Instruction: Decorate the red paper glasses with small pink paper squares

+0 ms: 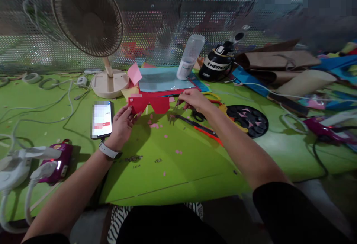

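My left hand (121, 125) has its fingers closed on the left end of a red paper cutout (160, 105), which has two lens-like shapes. My right hand (192, 99) is closed around thin metal tweezers (174, 113), whose tips point down just right of the cutout. Small pink paper bits (154, 125) lie on the green table below it. Beside my right hand are black-handled scissors (198, 116) and a long black and orange tool (205, 129). A black round tray (252, 121) with pink pieces sits under and beyond my right forearm.
A phone (101, 119) lies left of my left hand. Behind stand a fan (108, 82), a clear bottle (189, 60) and a black jug (216, 63). Purple power strips (60, 160) and cables lie at the left, another strip (323, 130) at the right. Small metal bits (135, 158) lie in front.
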{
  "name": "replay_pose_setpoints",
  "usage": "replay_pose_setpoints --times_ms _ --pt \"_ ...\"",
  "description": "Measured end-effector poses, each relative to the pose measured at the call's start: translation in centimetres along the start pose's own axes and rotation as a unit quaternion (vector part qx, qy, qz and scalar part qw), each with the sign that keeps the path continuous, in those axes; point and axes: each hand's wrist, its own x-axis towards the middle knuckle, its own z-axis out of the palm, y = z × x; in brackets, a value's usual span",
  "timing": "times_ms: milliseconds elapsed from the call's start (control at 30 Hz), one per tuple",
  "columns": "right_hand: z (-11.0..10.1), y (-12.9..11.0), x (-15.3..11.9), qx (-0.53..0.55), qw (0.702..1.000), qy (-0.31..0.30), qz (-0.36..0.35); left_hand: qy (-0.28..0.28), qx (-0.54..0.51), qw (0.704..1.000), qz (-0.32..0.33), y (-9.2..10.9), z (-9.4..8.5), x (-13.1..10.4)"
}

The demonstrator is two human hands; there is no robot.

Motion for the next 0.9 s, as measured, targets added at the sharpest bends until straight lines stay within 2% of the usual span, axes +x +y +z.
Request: replay_pose_setpoints --times_ms 267,400,500,633,767,900 --pt "0.7 -0.1 -1.3 0.126 0.989 0.027 -0.069 0.0 0.022 1.0 0.005 0.0 0.0 0.0" --pt "0.4 -0.2 -2.4 0.184 0.966 0.012 -0.178 0.001 0.023 1.0 0.013 0.1 0.0 0.0" --pt "0.3 0.0 -3.6 0.112 0.963 -0.008 -0.243 0.004 0.023 1.0 0.013 0.0 0.0 0.1" --pt "0.4 0.1 -5.2 -0.043 0.952 0.025 -0.301 0.013 0.017 1.0 0.006 -0.1 0.0 0.1" --pt "0.3 0.0 -5.9 -0.036 0.969 -0.072 -0.232 0.013 0.019 1.0 0.007 -0.1 0.0 0.1" --pt "0.0 0.0 -5.7 0.048 0.986 -0.11 -0.118 0.015 0.019 1.0 0.008 -0.1 0.0 0.2"
